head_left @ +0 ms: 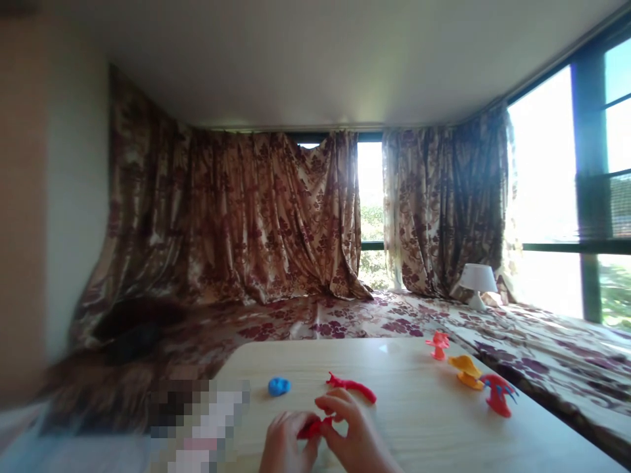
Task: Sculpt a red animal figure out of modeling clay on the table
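A small piece of red modelling clay (310,430) is between my two hands, low over the table. My left hand (286,439) wraps its fingers and thumb round the piece, hiding part of it. From the other side, my right hand (355,430) has its curled fingers and thumb on the same clay. Just beyond the right hand lies a longer red clay roll (352,386) with a branched left end. A blue clay lump (279,386) rests on the table farther left, apart from both hands.
Along the right side of the pale wooden table (394,368) stand a coral-pink clay figure (438,345), a yellow one (466,372) and a red one with blue spikes (499,394). A white lamp (478,282) stands behind on flowered cloth. Flowered curtains (236,210) hang at the windows.
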`<state>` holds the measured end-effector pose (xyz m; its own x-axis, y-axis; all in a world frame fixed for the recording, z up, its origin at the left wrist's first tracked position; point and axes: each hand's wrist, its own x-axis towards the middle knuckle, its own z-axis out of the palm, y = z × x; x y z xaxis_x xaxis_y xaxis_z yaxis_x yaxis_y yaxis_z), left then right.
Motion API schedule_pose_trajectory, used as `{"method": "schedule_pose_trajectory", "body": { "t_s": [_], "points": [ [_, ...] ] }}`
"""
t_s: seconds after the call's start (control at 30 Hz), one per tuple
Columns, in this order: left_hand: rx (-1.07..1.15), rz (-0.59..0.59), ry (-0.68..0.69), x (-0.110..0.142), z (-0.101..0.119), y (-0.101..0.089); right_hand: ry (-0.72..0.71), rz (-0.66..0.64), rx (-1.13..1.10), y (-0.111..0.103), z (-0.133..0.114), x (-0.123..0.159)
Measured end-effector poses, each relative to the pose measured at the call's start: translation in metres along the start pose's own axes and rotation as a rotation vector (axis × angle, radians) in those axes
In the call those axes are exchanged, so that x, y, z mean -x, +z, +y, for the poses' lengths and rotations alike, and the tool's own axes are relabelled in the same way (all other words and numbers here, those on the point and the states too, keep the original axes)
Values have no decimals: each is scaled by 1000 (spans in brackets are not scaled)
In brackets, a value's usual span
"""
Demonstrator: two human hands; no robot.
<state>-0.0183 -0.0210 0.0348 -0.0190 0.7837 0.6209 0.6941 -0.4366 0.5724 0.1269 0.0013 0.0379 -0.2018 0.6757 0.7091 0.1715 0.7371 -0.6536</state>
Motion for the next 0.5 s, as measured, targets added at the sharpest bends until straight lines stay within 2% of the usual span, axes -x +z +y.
{"method": "schedule_pose_trajectory", "body": {
  "t_s": [0.1, 0.2, 0.37, 0.5],
  "points": [
    [69, -93, 32, -2, 2, 2, 47, 8, 15, 5, 6, 1],
    [117, -139, -9, -3, 4, 0, 151, 79, -42, 8, 10, 2],
    [142, -217, -56, 0, 9, -1, 320, 261, -472, 6, 13, -4],
    [18, -190, -78, -5, 1, -5, 473, 290, -618, -5, 20, -8]
  ]
}}
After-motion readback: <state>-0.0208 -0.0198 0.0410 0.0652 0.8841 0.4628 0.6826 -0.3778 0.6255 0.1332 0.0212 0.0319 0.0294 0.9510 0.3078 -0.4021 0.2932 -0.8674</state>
